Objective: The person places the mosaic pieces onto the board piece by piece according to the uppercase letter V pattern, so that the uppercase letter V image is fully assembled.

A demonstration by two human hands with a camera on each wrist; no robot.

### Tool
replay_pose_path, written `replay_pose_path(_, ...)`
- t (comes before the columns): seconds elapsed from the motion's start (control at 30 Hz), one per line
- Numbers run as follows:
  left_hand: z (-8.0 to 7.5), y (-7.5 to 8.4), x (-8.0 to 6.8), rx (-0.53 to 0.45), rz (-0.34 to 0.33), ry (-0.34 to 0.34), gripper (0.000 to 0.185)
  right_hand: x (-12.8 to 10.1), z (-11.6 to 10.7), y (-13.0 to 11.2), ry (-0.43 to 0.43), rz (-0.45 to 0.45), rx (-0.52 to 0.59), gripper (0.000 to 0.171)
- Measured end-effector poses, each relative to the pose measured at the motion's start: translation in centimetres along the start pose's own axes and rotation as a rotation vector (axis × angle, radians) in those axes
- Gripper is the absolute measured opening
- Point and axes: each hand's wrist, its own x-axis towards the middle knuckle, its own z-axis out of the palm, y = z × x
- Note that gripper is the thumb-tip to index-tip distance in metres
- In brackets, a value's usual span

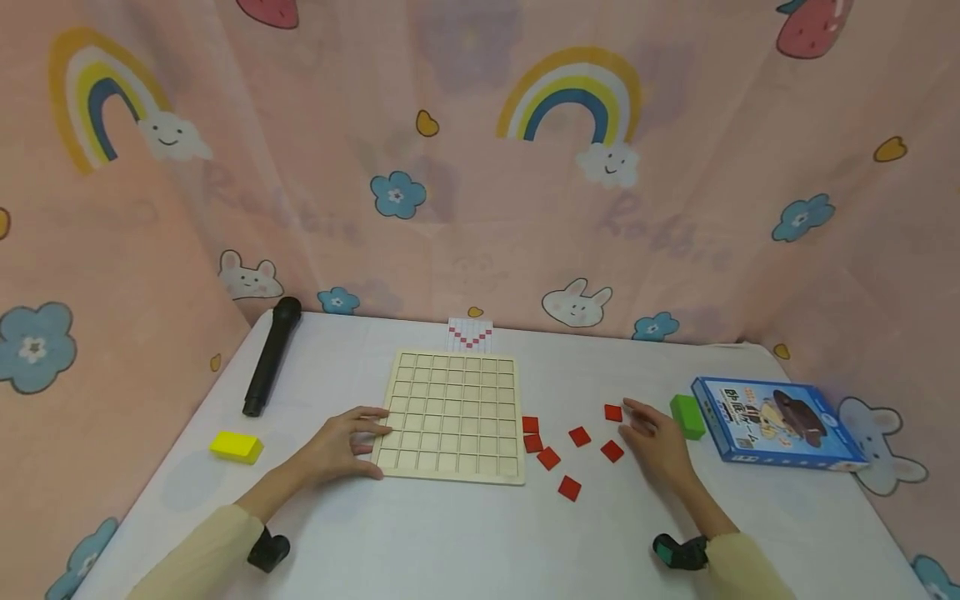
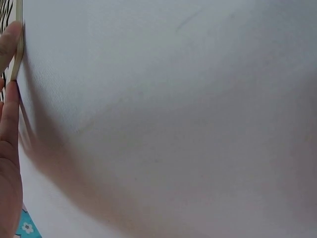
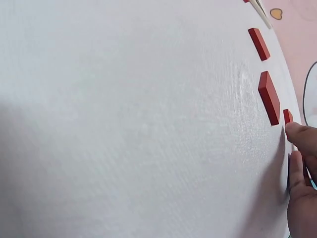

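A pale wooden grid board (image 1: 454,417) lies flat on the white table. My left hand (image 1: 339,446) touches its left edge, the thumb near the lower corner. In the left wrist view, fingers (image 2: 9,119) meet the rim of the board. Several flat red square tiles (image 1: 570,487) are scattered to the right of the board. My right hand (image 1: 660,446) is beside the farthest right red tile (image 1: 612,412), fingers extended. In the right wrist view, a fingertip overlaps a red tile (image 3: 288,116); whether it touches is unclear.
A small card with a red V pattern (image 1: 470,335) stands behind the board. To the left are a black microphone-like stick (image 1: 272,358) and a yellow block (image 1: 236,447). Right of my right hand, a green block (image 1: 687,417) sits against a blue box (image 1: 780,422).
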Motion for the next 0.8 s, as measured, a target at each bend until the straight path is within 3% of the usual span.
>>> replay_pose_path(0.2, -0.1, 0.1, 0.1, 0.010, 0.004, 0.005, 0.067, 1.3, 0.0, 0.2, -0.020, -0.056, -0.015, 0.037)
replay_pose_path(0.8, 0.0, -0.4, 0.0, -0.013, 0.026, 0.004, 0.056, 1.5, 0.4, 1.7, 0.071, 0.027, 0.037, 0.035)
